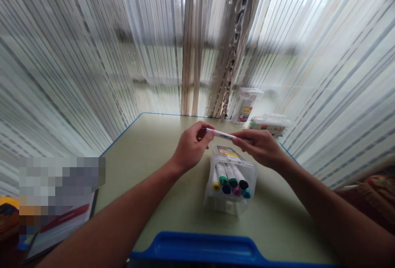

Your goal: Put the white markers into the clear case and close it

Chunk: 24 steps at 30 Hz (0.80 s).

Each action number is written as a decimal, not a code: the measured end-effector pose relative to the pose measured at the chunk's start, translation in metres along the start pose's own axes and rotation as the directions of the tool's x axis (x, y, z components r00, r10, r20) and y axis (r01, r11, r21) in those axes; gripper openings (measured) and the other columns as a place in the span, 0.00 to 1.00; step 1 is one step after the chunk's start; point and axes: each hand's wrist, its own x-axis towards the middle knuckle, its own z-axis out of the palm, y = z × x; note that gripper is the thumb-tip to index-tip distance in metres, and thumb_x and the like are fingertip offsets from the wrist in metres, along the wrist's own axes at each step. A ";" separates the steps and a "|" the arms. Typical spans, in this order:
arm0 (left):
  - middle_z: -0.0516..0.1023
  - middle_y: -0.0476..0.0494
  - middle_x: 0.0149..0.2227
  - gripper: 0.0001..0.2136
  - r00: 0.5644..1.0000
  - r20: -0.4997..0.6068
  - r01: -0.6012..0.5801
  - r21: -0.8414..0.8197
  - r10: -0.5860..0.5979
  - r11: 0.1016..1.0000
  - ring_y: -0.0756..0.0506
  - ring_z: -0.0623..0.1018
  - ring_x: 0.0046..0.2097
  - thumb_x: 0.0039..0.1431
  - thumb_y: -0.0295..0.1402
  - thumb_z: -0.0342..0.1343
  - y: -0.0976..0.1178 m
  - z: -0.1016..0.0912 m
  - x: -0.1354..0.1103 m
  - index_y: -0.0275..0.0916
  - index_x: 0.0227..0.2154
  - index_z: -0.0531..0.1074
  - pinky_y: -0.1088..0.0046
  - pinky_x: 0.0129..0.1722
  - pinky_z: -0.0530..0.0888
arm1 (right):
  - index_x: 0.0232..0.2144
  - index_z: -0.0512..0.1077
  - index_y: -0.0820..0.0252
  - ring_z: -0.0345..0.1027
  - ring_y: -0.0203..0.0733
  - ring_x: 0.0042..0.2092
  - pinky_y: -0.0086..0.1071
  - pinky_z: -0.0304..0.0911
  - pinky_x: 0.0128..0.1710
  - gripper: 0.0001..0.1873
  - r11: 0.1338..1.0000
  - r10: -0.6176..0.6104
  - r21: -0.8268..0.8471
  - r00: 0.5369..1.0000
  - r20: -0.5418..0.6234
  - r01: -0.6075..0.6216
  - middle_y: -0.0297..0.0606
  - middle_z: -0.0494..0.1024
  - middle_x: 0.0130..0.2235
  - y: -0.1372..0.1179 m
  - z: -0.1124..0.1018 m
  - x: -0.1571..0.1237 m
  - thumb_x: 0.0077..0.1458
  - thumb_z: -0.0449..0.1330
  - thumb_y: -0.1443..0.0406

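Note:
Both my hands hold one white marker (222,135) level above a green table (160,165). My left hand (191,146) pinches the marker's left end, fingers closed on it. My right hand (262,146) grips the right end, fingers closed too. Just below them lies a clear plastic box (231,179) on its side, holding several markers with yellow, green, blue, pink, black and teal caps facing me.
Two more clear plastic boxes stand at the table's far right: an upright one (246,105) and a flat one (269,124). Striped curtains surround the table. A blue handle (203,247) edges the near side. A tablet-like flat object (58,229) lies at left.

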 end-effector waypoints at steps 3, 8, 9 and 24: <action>0.74 0.48 0.27 0.09 0.997 -0.055 0.048 -0.084 -0.052 0.995 0.53 0.72 0.26 0.58 0.36 0.59 0.000 -0.003 0.004 0.34 0.37 0.72 0.78 0.25 0.72 | 0.38 0.81 0.61 0.60 0.32 0.21 0.28 0.57 0.19 0.16 0.973 0.088 0.224 0.991 -0.096 -0.065 0.36 0.76 0.24 0.007 -0.001 0.003 0.52 0.67 0.56; 0.76 0.47 0.27 0.09 0.992 -0.081 0.087 -0.150 -0.100 0.985 0.54 0.72 0.23 0.58 0.34 0.59 -0.001 -0.005 0.005 0.33 0.36 0.71 0.77 0.23 0.71 | 0.39 0.80 0.60 0.65 0.34 0.25 0.29 0.61 0.22 0.13 0.807 0.163 0.584 0.983 -0.086 -0.083 0.41 0.80 0.32 0.008 -0.001 0.005 0.49 0.69 0.61; 0.76 0.47 0.27 0.09 0.991 -0.082 0.091 -0.153 -0.104 0.984 0.54 0.72 0.23 0.58 0.34 0.59 0.000 -0.005 0.005 0.33 0.36 0.71 0.77 0.23 0.71 | 0.38 0.80 0.60 0.66 0.34 0.26 0.29 0.61 0.22 0.13 0.786 0.172 0.612 0.982 -0.080 -0.088 0.41 0.81 0.32 0.007 -0.001 0.005 0.49 0.69 0.62; 0.75 0.49 0.25 0.14 0.992 0.000 0.126 -0.111 -0.127 0.986 0.53 0.72 0.24 0.50 0.36 0.67 0.005 -0.003 0.002 0.31 0.35 0.76 0.78 0.24 0.70 | 0.36 0.81 0.61 0.65 0.32 0.22 0.28 0.59 0.20 0.12 0.818 0.167 0.569 0.982 -0.087 -0.089 0.36 0.78 0.25 0.012 0.005 0.003 0.47 0.72 0.64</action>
